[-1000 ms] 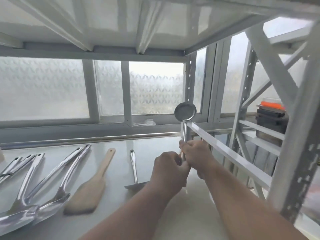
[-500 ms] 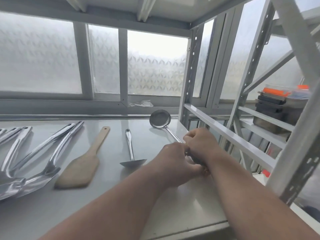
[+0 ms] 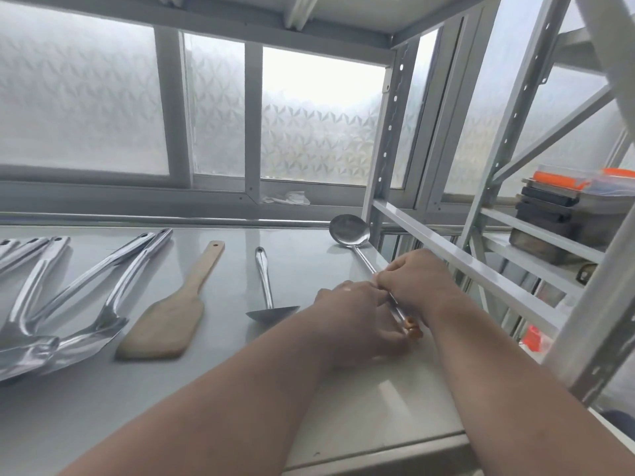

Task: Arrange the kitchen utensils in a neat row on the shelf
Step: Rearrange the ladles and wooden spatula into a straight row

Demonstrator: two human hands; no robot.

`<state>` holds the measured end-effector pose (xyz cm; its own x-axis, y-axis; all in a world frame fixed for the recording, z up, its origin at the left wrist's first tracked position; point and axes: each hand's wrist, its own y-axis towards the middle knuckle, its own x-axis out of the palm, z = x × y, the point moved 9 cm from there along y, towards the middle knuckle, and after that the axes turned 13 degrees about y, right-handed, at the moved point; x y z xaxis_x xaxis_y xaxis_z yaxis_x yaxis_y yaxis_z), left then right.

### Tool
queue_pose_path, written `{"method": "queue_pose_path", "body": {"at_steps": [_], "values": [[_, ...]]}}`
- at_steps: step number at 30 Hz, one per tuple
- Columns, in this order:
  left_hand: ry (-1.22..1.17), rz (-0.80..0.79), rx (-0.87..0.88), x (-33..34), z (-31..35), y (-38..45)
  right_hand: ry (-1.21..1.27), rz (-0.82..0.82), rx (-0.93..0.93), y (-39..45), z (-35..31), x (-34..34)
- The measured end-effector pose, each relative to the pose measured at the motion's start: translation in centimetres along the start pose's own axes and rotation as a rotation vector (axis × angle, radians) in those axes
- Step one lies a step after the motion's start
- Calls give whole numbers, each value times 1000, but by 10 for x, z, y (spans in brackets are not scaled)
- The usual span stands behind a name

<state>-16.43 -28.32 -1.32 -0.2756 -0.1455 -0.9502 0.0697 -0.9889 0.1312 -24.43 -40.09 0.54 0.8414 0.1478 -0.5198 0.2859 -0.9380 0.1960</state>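
Steel ladle [image 3: 350, 231] lies on the grey shelf [image 3: 213, 389] at the right end of the row, its bowl far from the person and its shaft running back between both hands. The left hand [image 3: 354, 317] and right hand [image 3: 417, 283] meet over the shaft, fingers [image 3: 386, 278] curled closed around it; the copper-coloured handle tip [image 3: 412, 327] pokes out just near the wrists. To the left lie a small steel turner [image 3: 266, 290], a wooden spatula [image 3: 171, 314], then several steel turners [image 3: 79, 297], handles pointing far.
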Motion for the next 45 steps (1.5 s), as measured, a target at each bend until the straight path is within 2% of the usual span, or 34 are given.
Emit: {"method": "queue_pose_path", "body": {"at_steps": [12,20,24,45], "values": [[149,11,45,23,-1,15,-182,44,-24,9,3,5],[169,17,64,22,2,26,-173,79,-27,13,-2,-5],[177,16,58,30,-1,30,-259,86,-57,12,-2,-4],[176,18,90,26,10,27,-144,124,13,9,4,-14]]}}
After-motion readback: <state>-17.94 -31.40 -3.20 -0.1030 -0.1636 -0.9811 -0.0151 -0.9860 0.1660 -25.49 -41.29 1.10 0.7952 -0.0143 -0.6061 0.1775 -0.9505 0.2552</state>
